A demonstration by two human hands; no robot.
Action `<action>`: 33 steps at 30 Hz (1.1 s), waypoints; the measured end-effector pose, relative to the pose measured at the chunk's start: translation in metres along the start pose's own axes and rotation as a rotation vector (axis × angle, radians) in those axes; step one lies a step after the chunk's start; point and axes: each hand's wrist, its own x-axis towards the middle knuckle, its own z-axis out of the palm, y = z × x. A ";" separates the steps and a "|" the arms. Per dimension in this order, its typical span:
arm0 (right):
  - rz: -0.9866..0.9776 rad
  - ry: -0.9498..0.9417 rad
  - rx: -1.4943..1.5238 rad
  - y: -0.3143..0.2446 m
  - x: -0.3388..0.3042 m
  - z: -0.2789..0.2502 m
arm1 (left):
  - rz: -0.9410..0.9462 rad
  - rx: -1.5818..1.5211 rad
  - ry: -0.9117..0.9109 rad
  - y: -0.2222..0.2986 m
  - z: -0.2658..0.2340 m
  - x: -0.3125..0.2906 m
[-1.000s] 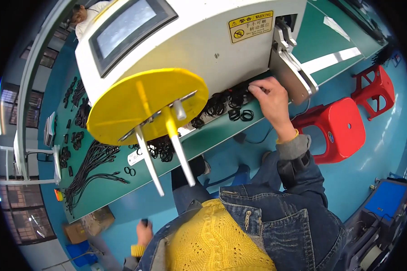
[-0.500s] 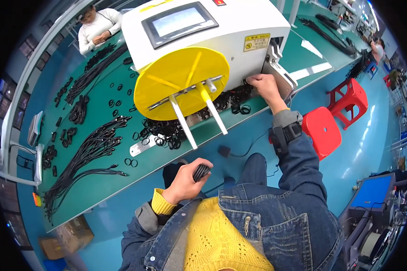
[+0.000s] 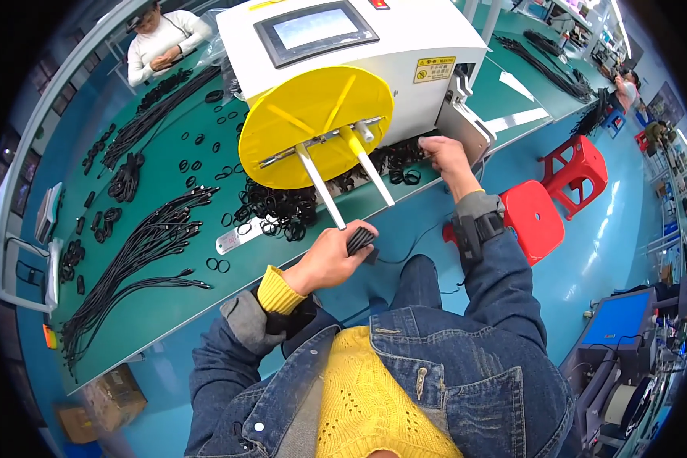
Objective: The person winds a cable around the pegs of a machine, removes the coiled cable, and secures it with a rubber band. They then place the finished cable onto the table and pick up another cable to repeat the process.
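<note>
My left hand (image 3: 330, 258) is closed around a compact bundle of black cable (image 3: 360, 241), its folded strands showing beyond the thumb and fingers. The bundle is just below the end of a metal rod (image 3: 320, 187) on the machine's yellow disc (image 3: 282, 114). My right hand (image 3: 446, 162) is at the table edge beside the machine's metal side plate (image 3: 466, 133), thumb and fingertips pinched together. Whatever may be between those fingertips is too small to make out. Close to it, black rings (image 3: 411, 177) lie along the front of the white machine (image 3: 427, 42).
A heap of black rings (image 3: 282, 214) sits under the disc on the green table (image 3: 160, 282). Long black cables (image 3: 153, 237) are spread at the left. Red stools (image 3: 534, 217) stand at the right. Across the table is another person (image 3: 160, 46) in white.
My left hand has moved up and right with the cable bundle, closer to the rod. The right hand has drawn slightly back from the machine, fingers still pinched. The view has shifted a little.
</note>
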 end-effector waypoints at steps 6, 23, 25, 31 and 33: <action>0.029 -0.144 -0.016 -0.002 0.000 0.010 | 0.130 -0.064 0.363 -0.005 0.030 0.055; 0.063 -0.012 0.458 0.007 0.001 0.003 | -0.211 0.289 0.690 -0.012 0.044 0.181; 0.038 0.068 0.539 0.007 -0.001 0.002 | -0.122 0.272 0.725 -0.024 0.046 0.180; 0.096 -0.028 0.562 0.004 -0.023 0.001 | 0.134 -0.033 0.664 -0.029 0.051 0.162; 0.121 -0.040 0.590 0.000 -0.035 -0.001 | 0.118 -0.216 0.555 -0.021 0.050 0.148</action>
